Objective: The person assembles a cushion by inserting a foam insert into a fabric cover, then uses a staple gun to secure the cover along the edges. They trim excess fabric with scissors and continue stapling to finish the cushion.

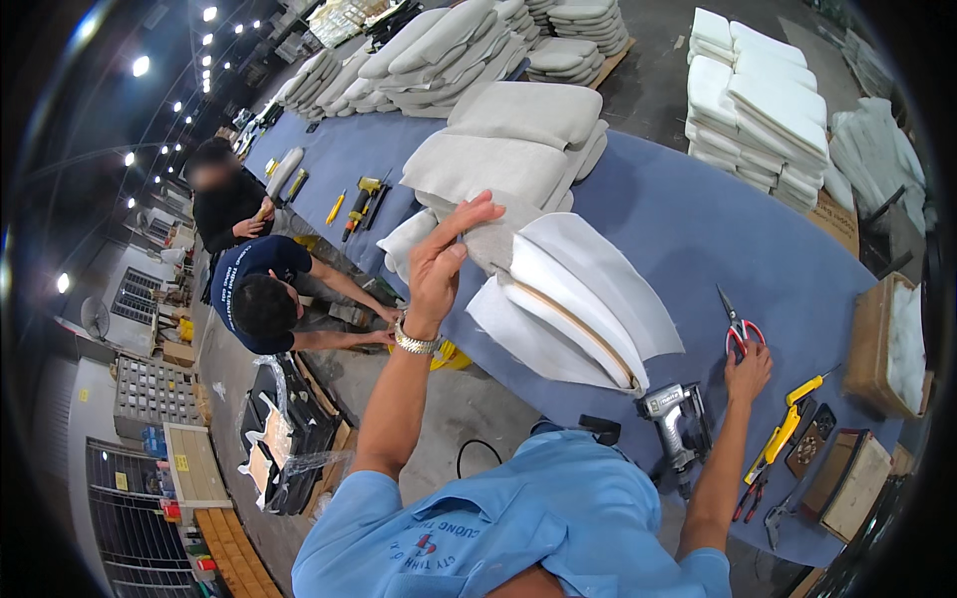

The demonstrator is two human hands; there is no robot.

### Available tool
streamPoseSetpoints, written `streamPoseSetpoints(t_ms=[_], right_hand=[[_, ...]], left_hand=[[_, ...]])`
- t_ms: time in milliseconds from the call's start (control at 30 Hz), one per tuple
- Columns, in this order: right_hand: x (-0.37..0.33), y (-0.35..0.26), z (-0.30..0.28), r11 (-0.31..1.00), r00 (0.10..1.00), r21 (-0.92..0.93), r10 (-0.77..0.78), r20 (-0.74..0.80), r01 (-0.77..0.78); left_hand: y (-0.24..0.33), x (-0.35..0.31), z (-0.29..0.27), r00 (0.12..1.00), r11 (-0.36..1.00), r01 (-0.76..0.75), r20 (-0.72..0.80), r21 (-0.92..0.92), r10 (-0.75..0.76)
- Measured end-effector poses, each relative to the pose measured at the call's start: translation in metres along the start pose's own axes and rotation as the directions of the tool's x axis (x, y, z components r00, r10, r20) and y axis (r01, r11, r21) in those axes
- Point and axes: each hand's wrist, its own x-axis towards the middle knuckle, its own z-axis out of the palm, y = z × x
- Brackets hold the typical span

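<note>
A curved cushion panel [568, 299] lies on the blue table before me. Grey fabric covers its far end, and white padding flaps spread on both sides of a thin wooden edge. My left hand [439, 269] is raised beside the grey end, fingers stretched out and thumb apart. Whether the fingertips touch the fabric I cannot tell. To the right, my right hand [748, 376] has its fingers on the red handles of a pair of scissors [737, 327], whose blades point away from me. A silver staple gun [676, 424] lies between the panel and my right forearm.
Grey cushions [498, 164] are stacked beyond the panel; white pads [753, 100] stand far right. A yellow cutter [778, 439], pliers [756, 496] and a carton [882, 344] sit at the right edge. Two people work at left, one in a dark shirt [261, 299] close to the table.
</note>
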Motion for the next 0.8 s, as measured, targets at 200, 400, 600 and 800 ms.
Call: streamPoseSetpoints(t_ms=[200, 400, 600, 800], right_hand=[[0.029, 0.013, 0.003, 0.996, 0.977, 0.075, 0.033, 0.211, -0.050], [0.023, -0.002, -0.047, 0.395, 0.889, 0.844, -0.126, 0.440, -0.362], [-0.045, -0.134, -0.186, 0.181, 0.772, 0.977, -0.603, 0.201, -0.113], [-0.044, -0.201, -0.223, 0.333, 0.590, 0.939, -0.775, 0.224, 0.081]], left_hand=[[-0.004, 0.033, 0.026, 0.999, 0.994, -0.001, -0.042, -0.113, -0.004], [-0.021, 0.055, 0.028, 0.995, 0.993, -0.099, 0.022, -0.070, 0.101], [-0.023, 0.066, 0.030, 0.993, 0.983, -0.087, 0.060, -0.162, 0.097], [-0.016, 0.054, 0.040, 0.989, 0.990, -0.105, 0.099, -0.098, 0.114]])
